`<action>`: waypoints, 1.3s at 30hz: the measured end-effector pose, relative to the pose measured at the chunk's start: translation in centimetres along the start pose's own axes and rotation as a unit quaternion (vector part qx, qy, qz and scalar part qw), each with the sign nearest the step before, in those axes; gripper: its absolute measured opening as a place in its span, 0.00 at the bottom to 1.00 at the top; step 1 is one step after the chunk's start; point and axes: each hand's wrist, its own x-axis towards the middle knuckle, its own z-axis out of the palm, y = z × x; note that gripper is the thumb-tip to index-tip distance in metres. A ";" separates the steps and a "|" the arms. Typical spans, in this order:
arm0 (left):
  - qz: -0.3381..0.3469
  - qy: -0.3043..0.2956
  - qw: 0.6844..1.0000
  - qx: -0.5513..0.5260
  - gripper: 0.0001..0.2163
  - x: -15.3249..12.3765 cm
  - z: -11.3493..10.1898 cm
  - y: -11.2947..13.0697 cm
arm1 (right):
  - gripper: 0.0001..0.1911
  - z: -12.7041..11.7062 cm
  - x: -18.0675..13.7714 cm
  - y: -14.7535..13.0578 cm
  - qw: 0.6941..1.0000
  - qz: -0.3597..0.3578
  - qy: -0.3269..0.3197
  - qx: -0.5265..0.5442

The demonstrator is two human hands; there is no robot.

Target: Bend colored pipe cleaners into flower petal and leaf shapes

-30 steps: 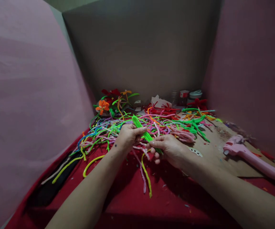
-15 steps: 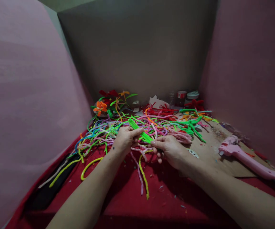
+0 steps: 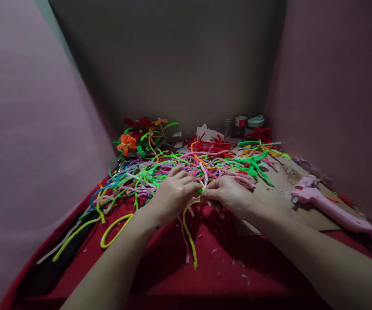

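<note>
My left hand (image 3: 173,193) and my right hand (image 3: 229,196) meet fingertip to fingertip over the near edge of a tangled heap of coloured pipe cleaners (image 3: 160,170). Both are closed in a pinch on a bright green pipe cleaner piece (image 3: 199,190), of which only a small bit shows between the fingers. A yellow-green pipe cleaner (image 3: 190,234) and a pink one hang down on the red cloth (image 3: 205,267) just below my hands.
A pink glue gun (image 3: 324,206) lies on brown cardboard (image 3: 286,202) at the right. Finished pipe-cleaner flowers (image 3: 134,135) stand at the back left, small jars (image 3: 247,124) at the back right. Cardboard walls enclose the workspace on three sides.
The long green piece that stuck out above my left hand is now almost hidden between my fingers. My hands have come closer together and lower, towards the heap.
</note>
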 end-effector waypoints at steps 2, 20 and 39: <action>0.003 -0.010 1.000 0.010 0.09 -0.1 0.2 0.0 | 0.13 -0.1 -0.1 -0.2 1.000 0.003 -0.014 -0.007; -0.202 0.056 0.968 -0.137 0.07 -0.1 0.1 0.8 | 0.06 -0.1 -0.1 0.1 0.980 -0.108 0.034 0.164; -0.053 0.048 0.996 -0.054 0.10 0.1 1.2 1.3 | 0.08 -0.5 -0.2 0.5 0.871 -0.337 0.201 -0.295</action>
